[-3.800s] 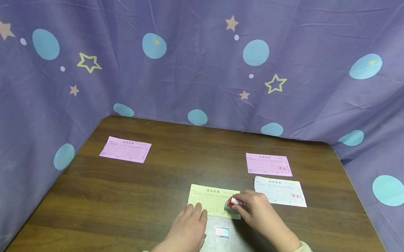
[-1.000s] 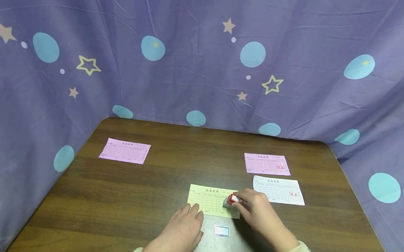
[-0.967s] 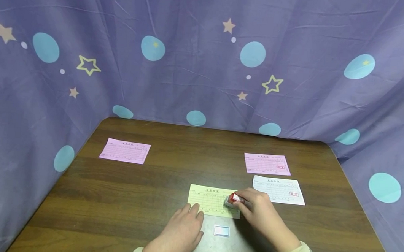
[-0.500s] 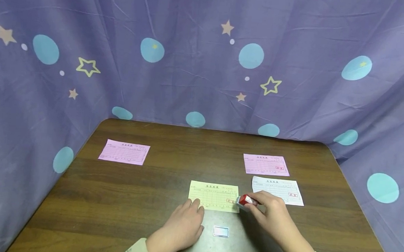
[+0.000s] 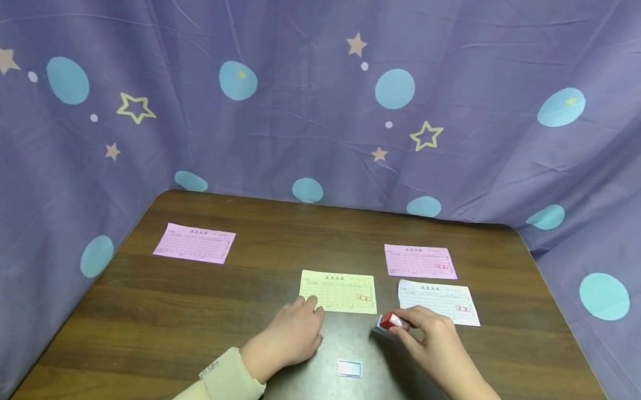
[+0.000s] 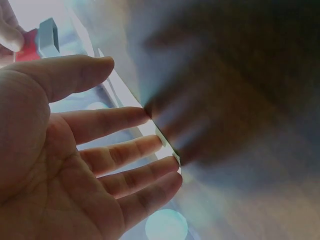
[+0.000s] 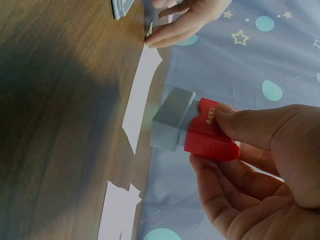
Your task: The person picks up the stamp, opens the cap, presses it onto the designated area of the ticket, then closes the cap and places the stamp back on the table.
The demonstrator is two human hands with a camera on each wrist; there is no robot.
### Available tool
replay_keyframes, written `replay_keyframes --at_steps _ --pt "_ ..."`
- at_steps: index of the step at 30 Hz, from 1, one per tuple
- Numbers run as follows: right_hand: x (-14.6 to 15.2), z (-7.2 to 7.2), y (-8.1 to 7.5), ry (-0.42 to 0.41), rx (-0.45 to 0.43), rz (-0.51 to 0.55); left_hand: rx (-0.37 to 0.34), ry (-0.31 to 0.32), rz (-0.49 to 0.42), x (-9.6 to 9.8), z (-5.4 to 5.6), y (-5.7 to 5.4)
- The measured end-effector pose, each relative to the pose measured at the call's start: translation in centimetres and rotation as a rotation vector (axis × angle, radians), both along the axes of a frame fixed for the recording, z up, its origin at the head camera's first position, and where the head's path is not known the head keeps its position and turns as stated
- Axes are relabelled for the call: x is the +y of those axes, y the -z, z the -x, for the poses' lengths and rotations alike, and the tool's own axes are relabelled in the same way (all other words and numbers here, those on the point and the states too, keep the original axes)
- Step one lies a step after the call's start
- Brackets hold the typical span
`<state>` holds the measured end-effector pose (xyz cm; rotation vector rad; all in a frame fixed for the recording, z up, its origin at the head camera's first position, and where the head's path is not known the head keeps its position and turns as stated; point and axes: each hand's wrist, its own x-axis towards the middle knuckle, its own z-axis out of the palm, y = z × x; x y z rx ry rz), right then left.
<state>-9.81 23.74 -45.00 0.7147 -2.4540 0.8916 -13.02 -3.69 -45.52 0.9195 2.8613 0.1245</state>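
Note:
My right hand (image 5: pixel 433 339) pinches a red and grey self-inking stamp (image 7: pixel 197 127) by its red top, held above the table just right of the yellow form (image 5: pixel 343 290). In the right wrist view the stamp's grey base points left, towards the slips. A red boxed imprint marks the yellow form's lower right. My left hand (image 5: pixel 289 331) lays its fingertips on that form's lower left edge; the left wrist view shows those fingers (image 6: pixel 120 152) straight and spread. Nearer me on the table lies a small pale rectangular piece, likely the stamp's cap (image 5: pixel 349 369).
At the right lie a pink form (image 5: pixel 417 260) and a white form (image 5: pixel 435 296), each with a red imprint. Another pink form (image 5: pixel 195 243), showing no red mark, lies at the far left. A purple patterned curtain (image 5: pixel 280 131) surrounds the wooden table (image 5: pixel 130 311).
My right hand has lifted the stamp off the yellow form and moved right, uncovering a red imprint. My left hand has pushed the form away from me.

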Motion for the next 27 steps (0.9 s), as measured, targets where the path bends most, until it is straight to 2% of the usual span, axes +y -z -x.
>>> replay_keyframes --at_steps 7,14,18,27 --pt "0.0 0.1 0.1 -0.001 -0.024 -0.001 0.010 0.012 0.004 0.3 1.6 -0.2" --pt "0.1 0.1 0.1 -0.008 -0.035 0.007 -0.044 0.012 -0.010 1.0 3.7 0.0" --pt "0.1 0.1 0.1 -0.009 -0.041 0.006 -0.048 0.014 -0.004 1.4 4.9 0.3" --pt "0.0 0.1 0.1 0.003 -0.059 -0.006 -0.060 -0.003 0.019 2.1 6.4 0.3"
